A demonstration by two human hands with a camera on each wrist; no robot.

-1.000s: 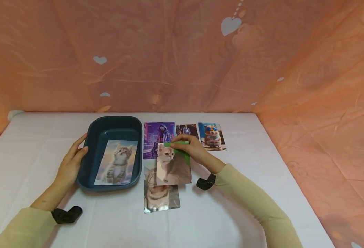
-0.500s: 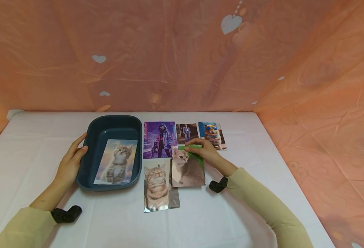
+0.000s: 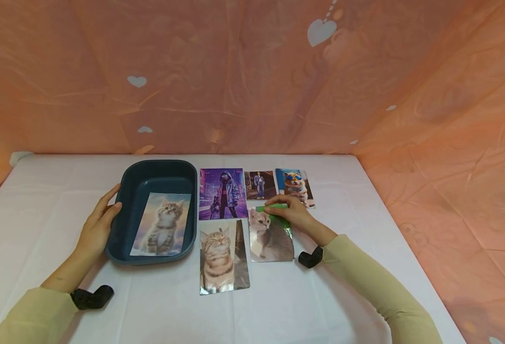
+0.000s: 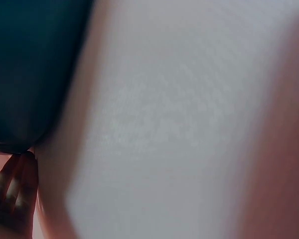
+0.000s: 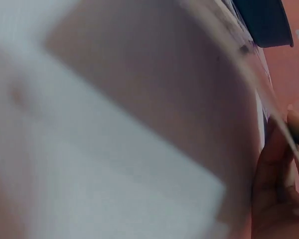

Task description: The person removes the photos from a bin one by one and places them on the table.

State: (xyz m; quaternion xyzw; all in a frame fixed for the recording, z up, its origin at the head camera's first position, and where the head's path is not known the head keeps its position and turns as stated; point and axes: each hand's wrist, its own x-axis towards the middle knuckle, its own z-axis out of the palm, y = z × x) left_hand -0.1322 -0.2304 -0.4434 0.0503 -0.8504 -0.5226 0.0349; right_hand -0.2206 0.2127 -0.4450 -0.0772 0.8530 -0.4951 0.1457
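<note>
My left hand [image 3: 97, 228] grips the left side of a dark blue plastic tray [image 3: 116, 248], thumb at the rim. A kitten picture card [image 3: 161, 224] lies inside it. In the left wrist view, fingertips [image 4: 27, 172] meet the tray's edge. My right hand [image 3: 295, 213] pinches the top edge of a card showing a grey-brown cat on green [image 3: 271, 239]. The right wrist view shows this card [image 5: 244, 64] edge-on between thumb and fingers, raised over the white cloth with a shadow below. Just left of it lies a card of a cat with closed eyes [image 3: 218, 258].
Along the back lie a purple card with a hooded figure [image 3: 223, 193], a smaller dark card with a standing person [image 3: 259, 185] and a hamster card [image 3: 293, 184], partly hidden by the right hand. White cloth [image 3: 171, 306] covers the table; an orange curtain [image 3: 235, 95] hangs behind.
My right hand has carried the grey-brown cat card rightward, off the closed-eyed cat card and the purple card, and lower toward the cloth. The left hand and tray stay put.
</note>
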